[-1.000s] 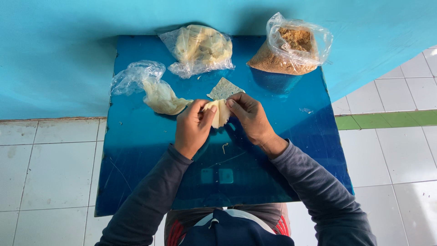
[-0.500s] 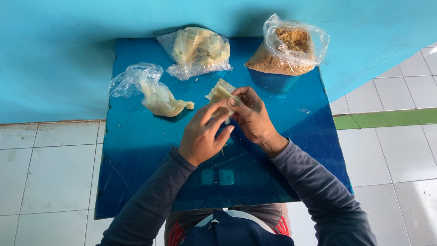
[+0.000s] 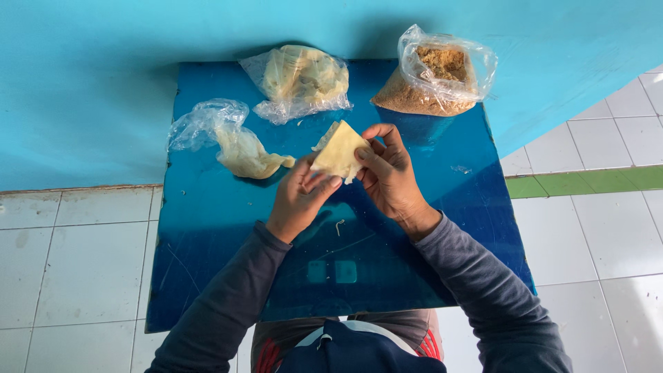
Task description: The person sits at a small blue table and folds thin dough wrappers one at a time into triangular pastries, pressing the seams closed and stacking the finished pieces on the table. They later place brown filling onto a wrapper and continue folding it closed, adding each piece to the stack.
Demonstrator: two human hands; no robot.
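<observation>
On the blue tabletop [image 3: 207,276] an opened plastic bag [image 3: 207,124] spilled one limp wrapper [image 3: 245,155], not yet taken up. The left hand [image 3: 300,197] and right hand [image 3: 390,173] together pinched a pale folded wrapper [image 3: 340,148] just above the tabletop, apparently folded but unsealed. Behind lay a bag of wrappers [image 3: 300,79] and a bag of brown filling [image 3: 431,83].

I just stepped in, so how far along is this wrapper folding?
Done: no finished pieces show on the blue board. In hand: left hand and right hand pinch one pale wrapper, folded into a triangle. Left: wrappers in two bags, brown filling bag nearly full.
</observation>
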